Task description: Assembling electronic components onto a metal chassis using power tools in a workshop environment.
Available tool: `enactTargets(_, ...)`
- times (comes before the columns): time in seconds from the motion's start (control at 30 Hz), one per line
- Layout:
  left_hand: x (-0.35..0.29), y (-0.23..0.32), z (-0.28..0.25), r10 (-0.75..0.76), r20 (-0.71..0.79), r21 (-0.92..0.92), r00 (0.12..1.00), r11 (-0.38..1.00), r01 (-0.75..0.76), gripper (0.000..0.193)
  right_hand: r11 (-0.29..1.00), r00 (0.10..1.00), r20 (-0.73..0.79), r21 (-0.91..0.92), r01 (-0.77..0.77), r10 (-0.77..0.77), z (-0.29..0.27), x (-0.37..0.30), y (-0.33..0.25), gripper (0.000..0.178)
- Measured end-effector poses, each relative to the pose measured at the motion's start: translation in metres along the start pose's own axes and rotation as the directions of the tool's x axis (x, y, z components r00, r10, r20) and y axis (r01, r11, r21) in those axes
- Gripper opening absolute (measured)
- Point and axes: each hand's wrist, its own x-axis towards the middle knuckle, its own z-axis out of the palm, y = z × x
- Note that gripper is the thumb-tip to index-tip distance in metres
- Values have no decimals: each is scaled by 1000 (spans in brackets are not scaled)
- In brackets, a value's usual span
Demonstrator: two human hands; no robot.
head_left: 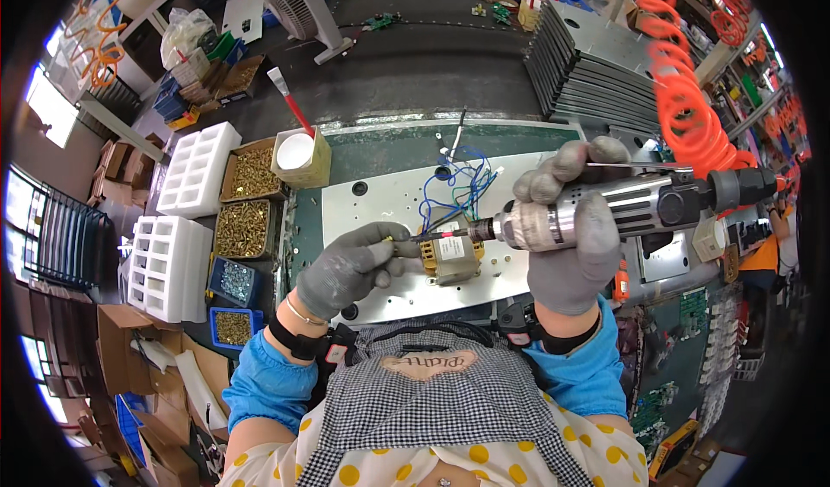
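Note:
My right hand (575, 236), in a grey glove, is wrapped round a silver and black air screwdriver (605, 213) lying level, its bit to the left. My left hand (350, 267), gloved too, pinches a small brass-coloured screw (388, 239) at the bit's tip; the fingers partly hide it. Just below the bit, a transformer (453, 262) with a white label and yellow windings sits on a silver metal panel (380, 206). Blue and green wires (462, 184) lie in a loose tangle behind it.
Cartons of brass-coloured screws (245, 228), blue bins (235, 281) and white foam trays (194, 171) stand at left. A box (304, 159) holds a white tub and red-handled brush. An orange coiled hose (683, 98) hangs at right, near stacked metal panels (588, 72).

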Motion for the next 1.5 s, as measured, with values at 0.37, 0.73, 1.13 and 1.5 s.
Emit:
enactTargets(0.37,-3,-6,-13,-51,277,-146,959,985,95,60,999,994,-112,-34,-2,-2,26,-24,15,50)
enactTargets(0.73,20,3,-8,-94,434,-408,896,866,288,36,983,968,-208,-141,116,-144,37,-24,17,42)
enactTargets(1.13,15,8,6,5,272,22,962,1000,-11,59,975,938,-304,-194,111,-168,37,-27,21,41)
enactTargets(1.5,6,42,-26,135,-156,568,978,822,-23,46,925,931,-45,-99,-366,363,35,-45,25,45)
